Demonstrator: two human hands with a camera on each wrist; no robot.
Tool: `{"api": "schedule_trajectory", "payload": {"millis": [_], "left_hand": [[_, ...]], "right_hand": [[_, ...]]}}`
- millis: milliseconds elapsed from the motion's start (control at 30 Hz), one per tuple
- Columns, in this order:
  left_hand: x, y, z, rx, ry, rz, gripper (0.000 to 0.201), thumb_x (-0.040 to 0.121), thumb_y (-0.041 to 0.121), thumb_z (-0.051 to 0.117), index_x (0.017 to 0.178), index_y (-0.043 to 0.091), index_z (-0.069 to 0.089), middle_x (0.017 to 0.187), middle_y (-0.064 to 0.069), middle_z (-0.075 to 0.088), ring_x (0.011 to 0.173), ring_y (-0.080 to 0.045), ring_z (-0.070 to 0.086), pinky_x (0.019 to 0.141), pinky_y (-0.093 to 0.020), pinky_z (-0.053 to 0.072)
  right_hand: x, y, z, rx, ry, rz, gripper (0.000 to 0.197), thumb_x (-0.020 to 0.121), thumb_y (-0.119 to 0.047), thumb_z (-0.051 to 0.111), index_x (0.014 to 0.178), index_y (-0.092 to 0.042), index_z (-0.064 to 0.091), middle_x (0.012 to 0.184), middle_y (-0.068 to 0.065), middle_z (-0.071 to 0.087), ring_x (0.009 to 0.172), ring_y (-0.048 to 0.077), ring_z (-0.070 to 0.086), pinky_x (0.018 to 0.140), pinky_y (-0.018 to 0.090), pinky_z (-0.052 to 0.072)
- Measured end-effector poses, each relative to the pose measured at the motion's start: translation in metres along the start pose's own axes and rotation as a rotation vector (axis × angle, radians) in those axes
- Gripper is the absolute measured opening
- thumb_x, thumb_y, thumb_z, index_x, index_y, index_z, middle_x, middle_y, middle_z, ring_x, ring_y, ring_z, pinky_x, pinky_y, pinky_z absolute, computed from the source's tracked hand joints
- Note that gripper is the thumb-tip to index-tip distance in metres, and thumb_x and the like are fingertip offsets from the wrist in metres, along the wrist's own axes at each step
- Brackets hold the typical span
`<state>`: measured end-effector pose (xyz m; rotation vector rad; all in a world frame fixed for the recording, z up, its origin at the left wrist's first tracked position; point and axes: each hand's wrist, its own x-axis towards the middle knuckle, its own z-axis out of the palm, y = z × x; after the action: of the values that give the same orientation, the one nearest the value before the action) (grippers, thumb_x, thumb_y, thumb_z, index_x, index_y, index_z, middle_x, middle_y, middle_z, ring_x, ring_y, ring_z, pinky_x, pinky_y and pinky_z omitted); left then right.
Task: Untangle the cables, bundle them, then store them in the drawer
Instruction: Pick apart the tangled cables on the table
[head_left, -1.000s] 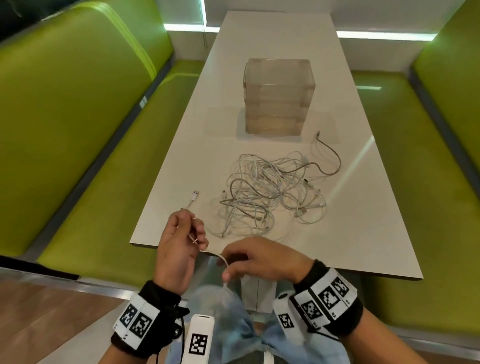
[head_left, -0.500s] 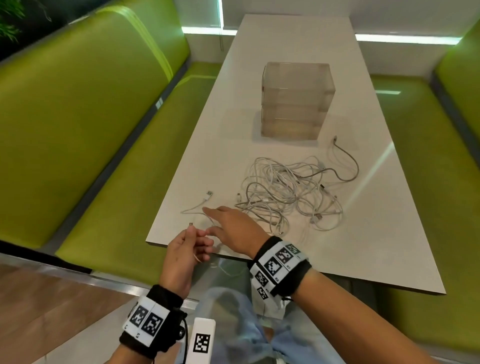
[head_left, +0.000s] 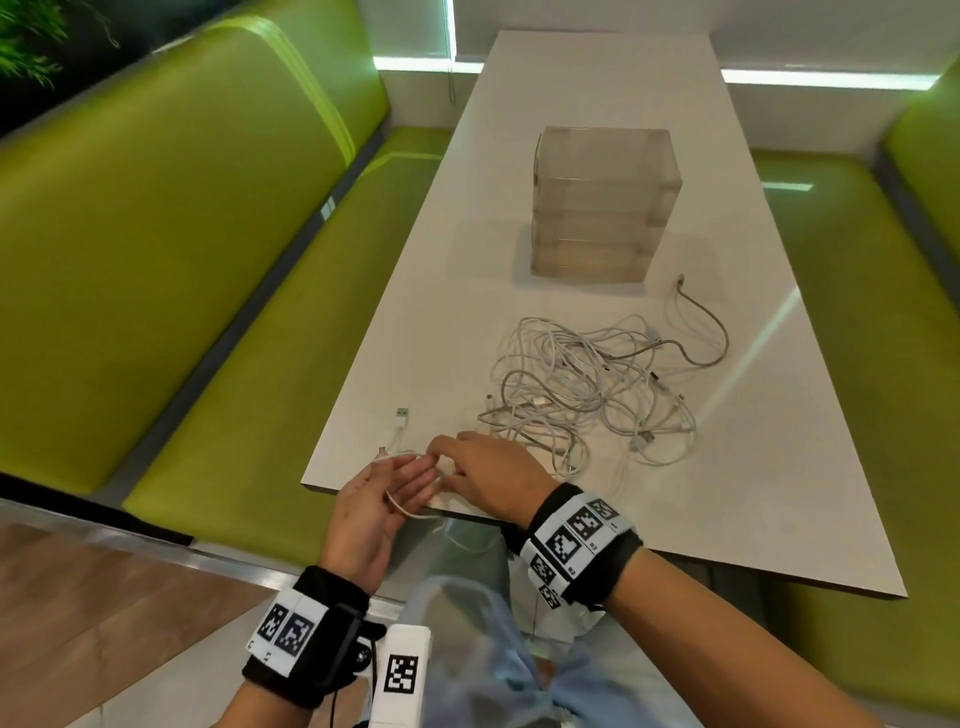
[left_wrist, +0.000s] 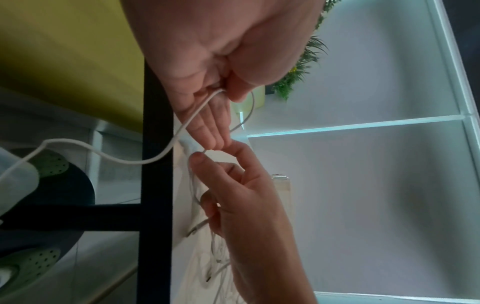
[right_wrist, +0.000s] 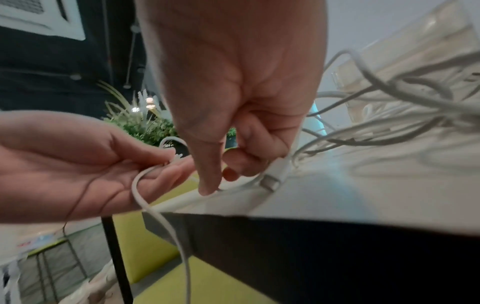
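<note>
A single white cable (head_left: 397, 439) lies at the table's near left corner, its USB plug (head_left: 401, 414) flat on the top. My left hand (head_left: 410, 480) holds a loop of this cable under the thumb (left_wrist: 233, 90), just off the table edge. My right hand (head_left: 447, 462) is right beside it, pinching the same cable (right_wrist: 182, 200) at the edge, with a white connector (right_wrist: 272, 176) by its curled fingers. The cable's slack (left_wrist: 78, 144) hangs below the table. A tangle of white cables (head_left: 587, 389) lies to the right. Farther back stands the clear drawer box (head_left: 602, 202), closed.
A grey cable (head_left: 701, 332) curls out of the tangle toward the drawer box. The white table (head_left: 753, 493) runs between green padded benches (head_left: 234, 364). A black table leg (left_wrist: 155, 185) stands under the near edge.
My right hand came up from below the table edge, reached across onto the table corner, and now pinches the cable beside my left fingers. The left hand still holds its loop.
</note>
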<state>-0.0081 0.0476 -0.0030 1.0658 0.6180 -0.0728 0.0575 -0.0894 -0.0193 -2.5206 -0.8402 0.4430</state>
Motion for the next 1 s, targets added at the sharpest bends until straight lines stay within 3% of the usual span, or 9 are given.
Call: {"api": "schedule_trajectory", "payload": {"millis": [133,200,300,433,567,667,767,900,1000], "left_hand": [[-0.003,-0.002,-0.002,0.040,-0.041,-0.039,0.028,0.102,0.014,0.036,0.107,-0.002,0.058,0.072,-0.008,0.068,0.055,-0.012,0.059,0.050,-0.020,0.049],[-0.003,-0.003,-0.001,0.013,-0.066,-0.067,0.028,0.102,0.016,0.036,0.104,-0.002,0.057,0.071,-0.008,0.070,0.056,-0.013,0.063,0.050,-0.021,0.052],[-0.002,-0.003,0.003,-0.124,-0.077,-0.118,0.029,0.102,0.020,0.036,0.098,-0.001,0.056,0.080,-0.015,0.074,0.068,-0.020,0.072,0.057,-0.026,0.058],[0.001,0.003,0.014,-0.304,-0.144,-0.197,0.039,0.103,0.024,0.031,0.097,-0.004,0.058,0.090,-0.017,0.074,0.079,-0.023,0.074,0.063,-0.032,0.060],[0.005,0.004,0.016,-0.336,-0.137,-0.157,0.038,0.102,0.027,0.034,0.106,-0.002,0.058,0.058,-0.001,0.062,0.056,-0.013,0.066,0.066,-0.029,0.060],[0.008,0.004,0.017,-0.355,-0.132,-0.132,0.036,0.100,0.028,0.036,0.110,0.000,0.056,0.052,0.005,0.038,0.045,-0.007,0.044,0.055,-0.022,0.053],[0.004,0.006,0.022,-0.277,-0.165,-0.060,0.035,0.097,0.034,0.041,0.105,0.003,0.055,0.058,0.004,0.031,0.047,-0.008,0.032,0.045,-0.019,0.038],[-0.004,0.006,0.029,-0.207,-0.252,0.021,0.021,0.088,0.028,0.047,0.086,0.007,0.052,0.060,0.003,0.039,0.050,-0.008,0.040,0.047,-0.019,0.040],[-0.006,0.014,0.028,-0.387,-0.285,0.049,0.035,0.095,0.028,0.039,0.069,0.013,0.058,0.051,0.004,0.046,0.055,-0.011,0.057,0.058,-0.024,0.054]], "right_hand": [[-0.005,0.005,-0.010,0.288,0.153,0.052,0.006,0.091,-0.026,0.055,0.092,-0.021,0.055,0.090,0.004,0.066,0.072,0.022,0.060,0.072,0.038,0.050],[-0.013,0.006,-0.019,0.472,0.206,0.065,0.003,0.092,-0.020,0.052,0.089,-0.021,0.053,0.084,0.003,0.069,0.054,0.020,0.060,0.065,0.036,0.052],[-0.027,0.010,-0.032,0.632,0.182,-0.018,0.013,0.092,-0.011,0.051,0.095,-0.018,0.061,0.081,0.005,0.069,0.051,0.017,0.058,0.060,0.029,0.051],[-0.043,0.024,-0.035,0.462,0.004,-0.076,0.029,0.092,-0.004,0.049,0.107,-0.023,0.066,0.077,-0.007,0.066,0.064,-0.003,0.058,0.066,0.014,0.046],[-0.054,0.038,-0.040,0.321,-0.019,-0.065,0.031,0.091,-0.009,0.051,0.110,-0.029,0.067,0.068,-0.014,0.061,0.069,-0.008,0.058,0.071,0.016,0.045],[-0.059,0.043,-0.042,0.327,-0.025,-0.030,0.018,0.093,-0.024,0.055,0.104,-0.026,0.068,0.068,-0.014,0.063,0.065,-0.003,0.057,0.069,0.020,0.045],[-0.061,0.046,-0.043,0.294,-0.027,-0.014,0.016,0.093,-0.030,0.055,0.092,-0.021,0.068,0.071,-0.012,0.065,0.062,-0.006,0.054,0.061,0.016,0.038],[-0.061,0.048,-0.051,0.225,0.019,-0.012,0.019,0.094,-0.035,0.051,0.089,-0.021,0.063,0.076,-0.009,0.069,0.066,-0.001,0.057,0.064,0.021,0.044],[-0.063,0.055,-0.057,0.081,-0.015,0.031,0.021,0.094,-0.039,0.048,0.093,-0.022,0.059,0.081,-0.009,0.066,0.074,0.011,0.058,0.066,0.030,0.045]]}}
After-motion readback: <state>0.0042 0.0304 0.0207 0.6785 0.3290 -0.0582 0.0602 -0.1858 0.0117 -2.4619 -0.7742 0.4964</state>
